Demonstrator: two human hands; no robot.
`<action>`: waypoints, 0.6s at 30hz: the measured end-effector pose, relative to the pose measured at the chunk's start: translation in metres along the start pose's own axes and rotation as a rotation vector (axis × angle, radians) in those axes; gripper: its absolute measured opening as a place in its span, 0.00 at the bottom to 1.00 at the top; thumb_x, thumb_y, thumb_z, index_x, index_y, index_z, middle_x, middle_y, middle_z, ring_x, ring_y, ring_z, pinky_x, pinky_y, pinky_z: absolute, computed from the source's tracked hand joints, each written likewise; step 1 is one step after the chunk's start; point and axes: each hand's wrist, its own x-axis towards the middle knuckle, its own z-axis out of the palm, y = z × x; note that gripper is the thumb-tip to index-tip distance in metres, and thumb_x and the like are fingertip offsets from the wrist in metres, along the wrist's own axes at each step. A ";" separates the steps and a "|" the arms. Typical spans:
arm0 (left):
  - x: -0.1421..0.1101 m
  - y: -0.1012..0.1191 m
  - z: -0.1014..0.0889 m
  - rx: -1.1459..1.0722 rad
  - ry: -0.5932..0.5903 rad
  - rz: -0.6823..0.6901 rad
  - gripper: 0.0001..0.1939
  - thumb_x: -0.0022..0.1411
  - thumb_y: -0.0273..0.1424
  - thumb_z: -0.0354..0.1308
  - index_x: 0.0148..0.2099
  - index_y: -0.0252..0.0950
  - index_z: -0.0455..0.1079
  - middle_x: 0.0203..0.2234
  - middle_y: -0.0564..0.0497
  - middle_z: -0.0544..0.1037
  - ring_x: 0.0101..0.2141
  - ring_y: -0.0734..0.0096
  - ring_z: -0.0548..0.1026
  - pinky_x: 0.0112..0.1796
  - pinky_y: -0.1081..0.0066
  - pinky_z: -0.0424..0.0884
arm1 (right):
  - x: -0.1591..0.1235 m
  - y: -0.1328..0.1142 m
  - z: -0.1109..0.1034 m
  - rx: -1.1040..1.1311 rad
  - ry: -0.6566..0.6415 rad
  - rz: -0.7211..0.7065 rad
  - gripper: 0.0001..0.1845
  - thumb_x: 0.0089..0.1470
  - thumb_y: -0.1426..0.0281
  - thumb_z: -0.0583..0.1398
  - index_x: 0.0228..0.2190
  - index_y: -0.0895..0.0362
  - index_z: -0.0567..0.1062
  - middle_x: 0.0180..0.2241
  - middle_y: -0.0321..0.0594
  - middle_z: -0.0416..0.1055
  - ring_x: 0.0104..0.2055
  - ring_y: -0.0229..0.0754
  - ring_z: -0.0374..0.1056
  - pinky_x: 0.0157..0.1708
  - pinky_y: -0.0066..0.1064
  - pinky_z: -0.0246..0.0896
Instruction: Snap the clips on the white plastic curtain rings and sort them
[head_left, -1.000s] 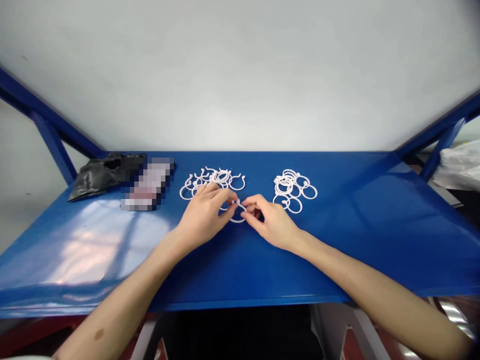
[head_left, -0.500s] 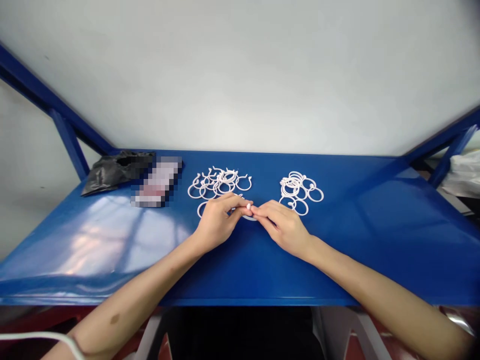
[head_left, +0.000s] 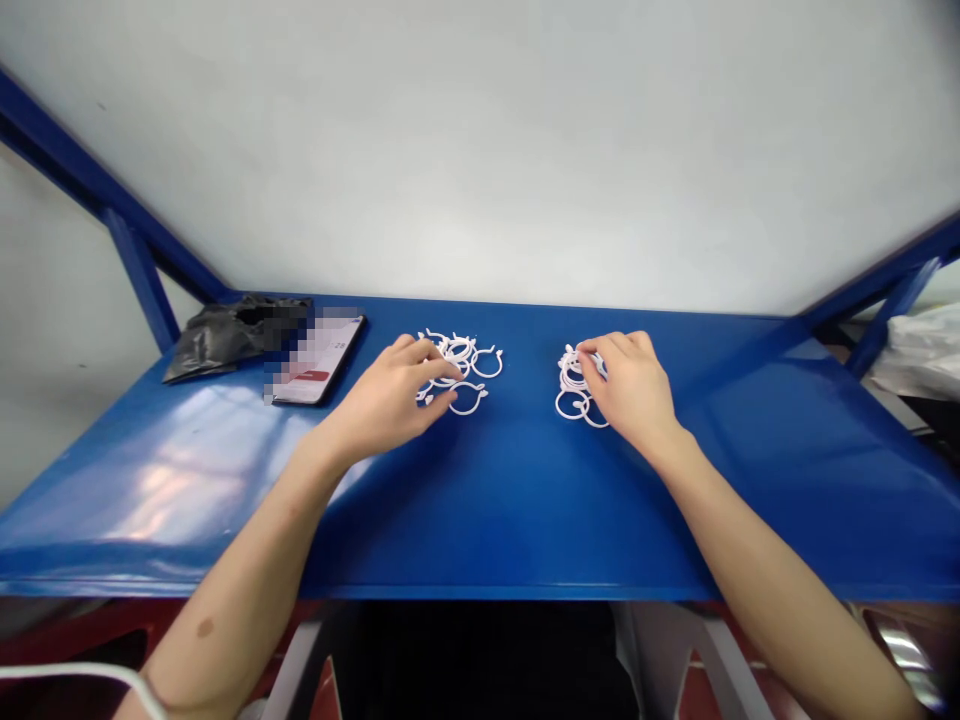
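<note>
On the left of the table's middle lies a pile of white plastic rings [head_left: 486,362], each with a gap between knobbed ends. My left hand [head_left: 397,392] reaches over that pile, its thumb and fingers apart, covering part of it. Near its fingertips an open ring [head_left: 466,410] lies flat. Closed white rings [head_left: 571,404] form a second pile to the right. My right hand [head_left: 634,385] is above this pile, thumb and fingertips pinched at a white ring at its far side. The hand hides much of that pile.
A phone [head_left: 322,365], partly blurred out, and a crumpled black plastic bag [head_left: 217,340] lie at the back left of the blue table [head_left: 525,520]. Blue slanted struts [head_left: 139,270] flank the pale wall behind. A white cable [head_left: 75,670] crosses the lower left.
My hands have separated from their meeting point in the middle. The left hand has moved left over the open rings, its fingers parting. The right has gone right and forward to the closed rings.
</note>
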 end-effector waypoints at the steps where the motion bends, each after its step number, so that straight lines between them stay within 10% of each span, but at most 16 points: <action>1: -0.001 -0.001 0.003 0.025 -0.059 0.027 0.08 0.65 0.33 0.61 0.45 0.40 0.78 0.40 0.48 0.76 0.41 0.61 0.69 0.45 0.59 0.69 | 0.000 0.004 0.001 -0.042 -0.007 0.001 0.08 0.65 0.69 0.59 0.38 0.57 0.79 0.37 0.48 0.77 0.43 0.54 0.67 0.36 0.42 0.69; 7: 0.001 0.016 0.037 0.086 -0.045 0.158 0.07 0.68 0.29 0.57 0.37 0.37 0.75 0.35 0.48 0.75 0.39 0.62 0.68 0.43 0.61 0.67 | -0.002 -0.021 -0.003 0.137 -0.030 -0.001 0.10 0.67 0.65 0.57 0.39 0.54 0.78 0.41 0.47 0.76 0.47 0.53 0.68 0.45 0.44 0.67; 13: 0.000 0.042 0.062 0.045 0.229 0.246 0.13 0.71 0.33 0.55 0.32 0.36 0.69 0.28 0.50 0.73 0.32 0.67 0.65 0.36 0.66 0.64 | -0.017 -0.070 0.000 0.840 -0.483 0.187 0.08 0.65 0.61 0.59 0.41 0.52 0.71 0.34 0.35 0.78 0.34 0.39 0.74 0.37 0.34 0.69; 18: 0.000 0.044 0.063 -0.041 0.333 0.271 0.08 0.70 0.32 0.58 0.35 0.37 0.69 0.28 0.52 0.74 0.32 0.68 0.65 0.35 0.67 0.64 | -0.022 -0.073 0.008 1.088 -0.442 0.328 0.08 0.62 0.63 0.62 0.42 0.51 0.69 0.35 0.34 0.78 0.37 0.39 0.76 0.40 0.35 0.70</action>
